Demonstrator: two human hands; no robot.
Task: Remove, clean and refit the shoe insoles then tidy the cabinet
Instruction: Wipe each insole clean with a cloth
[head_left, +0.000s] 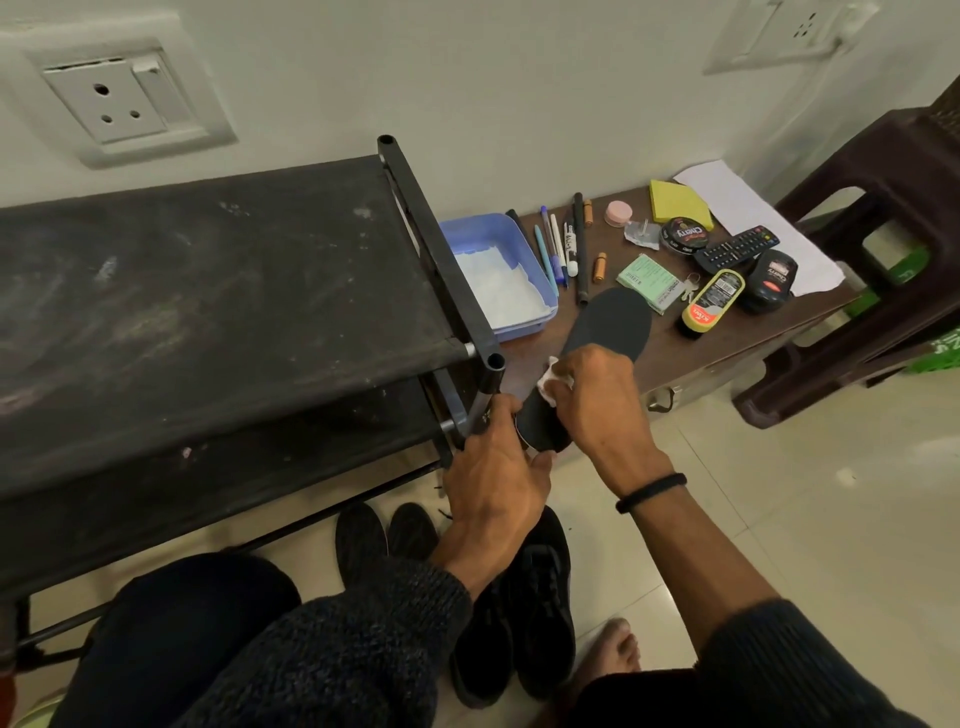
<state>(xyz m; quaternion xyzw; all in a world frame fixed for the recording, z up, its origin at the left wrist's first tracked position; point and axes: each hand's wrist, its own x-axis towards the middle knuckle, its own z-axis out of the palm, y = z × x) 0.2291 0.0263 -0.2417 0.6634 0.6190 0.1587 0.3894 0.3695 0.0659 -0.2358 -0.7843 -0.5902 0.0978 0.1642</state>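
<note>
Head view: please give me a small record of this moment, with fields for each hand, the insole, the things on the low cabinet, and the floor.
left hand: grips the heel end of the insole
right hand: presses a white wipe on the insole
insole: dark, held in the air, toe end over the low cabinet
wipe: white, crumpled under the right fingers
low cabinet: brown top; carries a blue tray, pens, a remote, polish bottle
floor: black shoes under the arms
shoe rack: black, dusty top
</note>
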